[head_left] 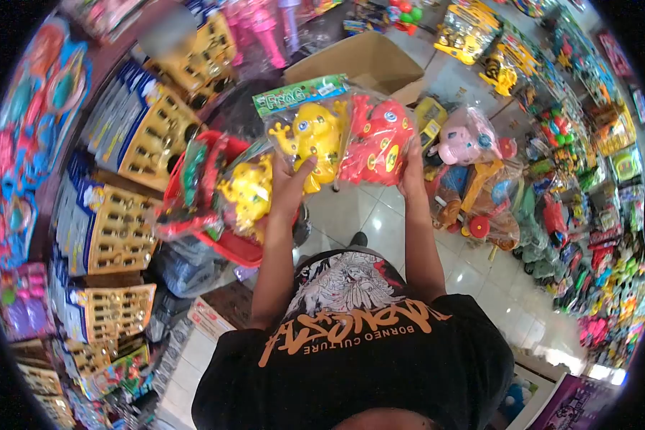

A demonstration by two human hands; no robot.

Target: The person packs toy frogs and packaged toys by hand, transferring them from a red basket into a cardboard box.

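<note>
Person holds a clear plastic toy pack (340,132) up at chest height with both hands, well above the tiled floor (380,222). Left hand (288,188) is clamped on the pack's lower left corner, thumb across the front over the yellow frog (314,136). Right hand (412,168) grips the lower right edge behind the red frog (376,140). Hands are apart, one per side, which keeps the floppy bag flat and the green header card (301,94) facing up and readable. A second bagged yellow toy (245,192) hangs just beside the left hand, touching a red basket (226,240) of more bagged toys; can't tell whether the hand carries it too. Stacks of yellow toy boxes (118,229) line the shelves on the left, an open cardboard box (362,61) sits beyond the pack, and a pink bagged toy (466,136) stands on the floor to the right.
</note>
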